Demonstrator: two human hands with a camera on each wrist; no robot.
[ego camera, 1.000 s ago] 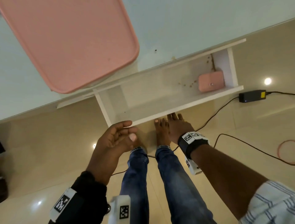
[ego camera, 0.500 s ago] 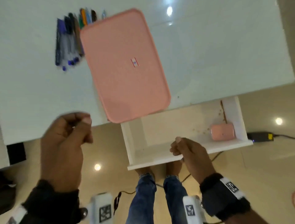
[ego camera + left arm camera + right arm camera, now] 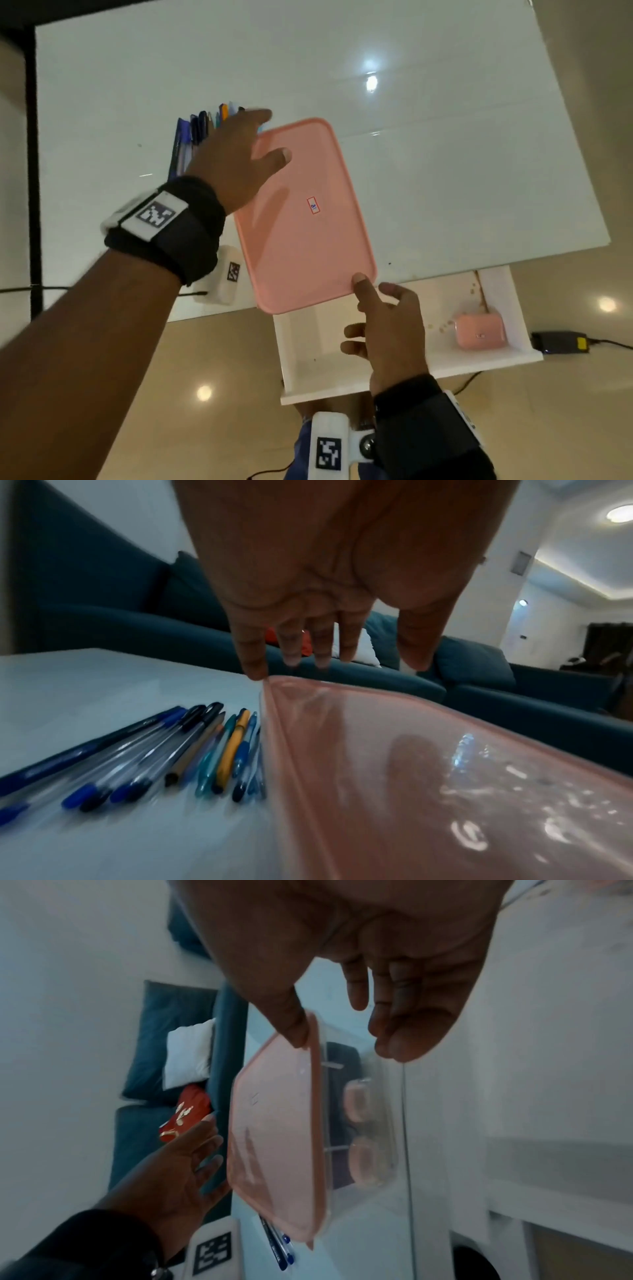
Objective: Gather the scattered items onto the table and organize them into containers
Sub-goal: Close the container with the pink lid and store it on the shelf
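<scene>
A clear container with a pink lid point(image 3: 308, 240) lies on the white table point(image 3: 445, 171), its near end overhanging the edge. My left hand point(image 3: 265, 137) reaches over its far left corner with fingers straight; in the left wrist view the little finger touches that corner point(image 3: 263, 679). My right hand point(image 3: 376, 291) holds the near right corner, thumb on the lid point(image 3: 298, 1034) and fingers curled by the clear wall below. Several pens point(image 3: 198, 137) lie side by side just left of the container point(image 3: 445, 777). Smaller pink-lidded boxes show inside the container point(image 3: 274, 1137).
A white drawer point(image 3: 411, 377) stands pulled out under the table's near edge, with a small pink box point(image 3: 479, 330) at its right end. A black power adapter point(image 3: 561, 342) and cables lie on the tiled floor. A blue sofa point(image 3: 103, 615) stands beyond the table.
The head view lifted from the floor to the tabletop. My left hand uncurled and reached forward to the container's far corner. My right hand rose from the drawer front to the near corner.
</scene>
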